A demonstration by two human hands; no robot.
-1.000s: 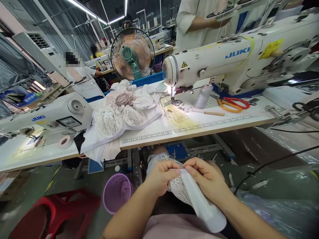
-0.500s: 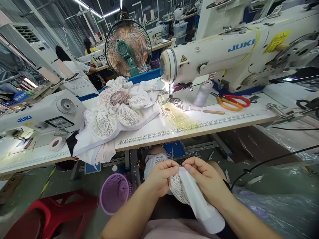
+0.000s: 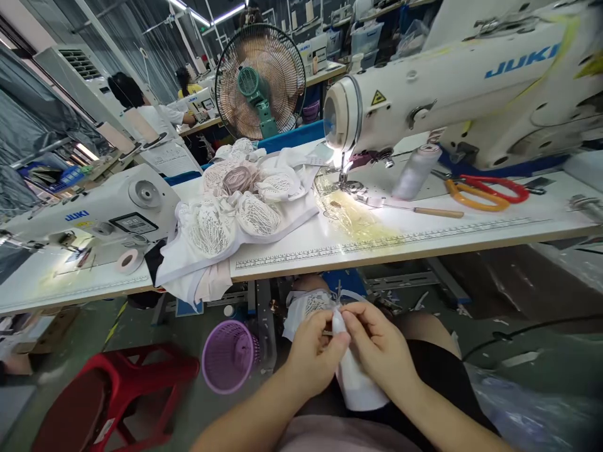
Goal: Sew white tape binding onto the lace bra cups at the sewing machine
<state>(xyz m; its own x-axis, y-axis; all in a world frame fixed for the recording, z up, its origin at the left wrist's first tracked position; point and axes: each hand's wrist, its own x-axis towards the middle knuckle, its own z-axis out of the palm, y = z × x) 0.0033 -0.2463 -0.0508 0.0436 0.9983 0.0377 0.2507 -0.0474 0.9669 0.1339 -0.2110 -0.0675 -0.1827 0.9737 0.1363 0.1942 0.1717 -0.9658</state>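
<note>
A white bra (image 3: 358,384) hangs over my lap, its plain smooth side band facing me. My left hand (image 3: 315,351) pinches its upper edge between thumb and fingers. Right beside it, my right hand (image 3: 380,345) pinches the same edge, and the two hands almost touch. The exact spot between the fingertips is partly hidden. Beyond my hands, a white lace piece (image 3: 306,306) lies over my knee; I cannot tell whether it joins the held part. A pile of white and pale pink lace bras (image 3: 257,213) rests on the sewing table (image 3: 292,256).
The JUKI sewing machine (image 3: 414,107) stands on the right, its lamp lit. Near it are a thread cone (image 3: 417,172), scissors (image 3: 485,191) and a wooden-handled tool (image 3: 438,212). Below are a purple basket (image 3: 230,358) and red stool (image 3: 136,389). A fan (image 3: 260,81) stands behind.
The bra has turned in my hands: the lace cup that showed beside my left hand is now out of sight. My hands have drawn closer together. The view has shifted left.
</note>
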